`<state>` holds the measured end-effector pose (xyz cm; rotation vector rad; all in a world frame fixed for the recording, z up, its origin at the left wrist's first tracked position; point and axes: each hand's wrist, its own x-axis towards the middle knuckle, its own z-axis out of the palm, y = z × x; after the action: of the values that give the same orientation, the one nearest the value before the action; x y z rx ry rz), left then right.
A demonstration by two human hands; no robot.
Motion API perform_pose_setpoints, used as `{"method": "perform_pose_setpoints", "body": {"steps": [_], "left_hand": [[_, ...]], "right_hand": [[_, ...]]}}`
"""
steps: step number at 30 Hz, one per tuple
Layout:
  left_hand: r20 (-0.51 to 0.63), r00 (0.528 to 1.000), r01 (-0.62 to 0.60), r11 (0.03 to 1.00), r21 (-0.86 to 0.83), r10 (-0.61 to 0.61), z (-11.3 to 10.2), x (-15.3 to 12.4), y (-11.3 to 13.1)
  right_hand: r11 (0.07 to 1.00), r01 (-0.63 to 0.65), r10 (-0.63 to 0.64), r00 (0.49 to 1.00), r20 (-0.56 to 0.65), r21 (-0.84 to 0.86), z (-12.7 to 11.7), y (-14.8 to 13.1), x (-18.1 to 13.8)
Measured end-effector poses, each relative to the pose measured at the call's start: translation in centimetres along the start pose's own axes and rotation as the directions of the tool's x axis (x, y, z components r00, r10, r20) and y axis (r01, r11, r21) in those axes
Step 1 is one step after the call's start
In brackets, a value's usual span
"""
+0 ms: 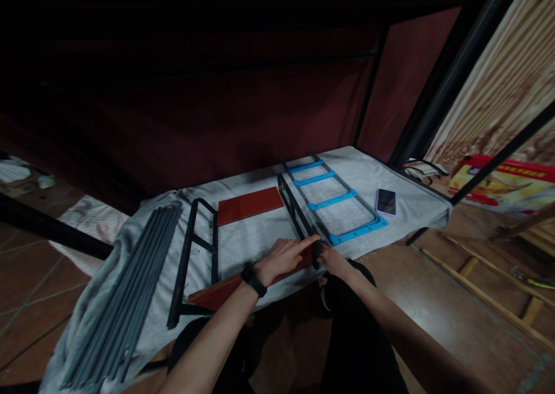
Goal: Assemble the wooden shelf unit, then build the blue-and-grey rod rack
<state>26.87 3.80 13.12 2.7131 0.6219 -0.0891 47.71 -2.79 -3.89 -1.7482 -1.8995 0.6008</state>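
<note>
A dark metal frame (182, 270) with two reddish-brown boards, a far board (249, 205) and a near board (217, 294), lies on a cloth-covered table. My left hand (281, 260), with a black watch on its wrist, is closed over the near board close to its right end. Its index finger stretches toward the frame's near right corner. Around that corner my right hand (329, 259) is closed, gripping the dark frame bar; some of its fingers are hidden. Right of the hands lies a ladder-like rack of grey rods with blue crosspieces (332, 200).
A bundle of grey metal tubes (125, 290) lies on the left of the grey cloth (364, 168). A phone (385, 201) rests toward the right. Dark upright posts border the table. On the floor at right are a wooden ladder (468, 264) and a red-yellow box (503, 186).
</note>
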Motion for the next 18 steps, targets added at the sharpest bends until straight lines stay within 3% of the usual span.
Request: {"method": "perform_pose_setpoints", "body": {"steps": [14,18], "left_hand": [[-0.042,0.999,-0.014,0.999,0.033,0.015,0.6,-0.3,0.5],[-0.031,0.999,-0.022,0.999,0.038,0.023,0.9,-0.4,0.3]], "right_hand": [[0.992,-0.104,0.104,0.995,0.009,-0.065,-0.6,-1.0,0.4],[0.99,-0.081,0.081,0.997,-0.008,-0.114,-1.3,-0.2,-1.5]]}}
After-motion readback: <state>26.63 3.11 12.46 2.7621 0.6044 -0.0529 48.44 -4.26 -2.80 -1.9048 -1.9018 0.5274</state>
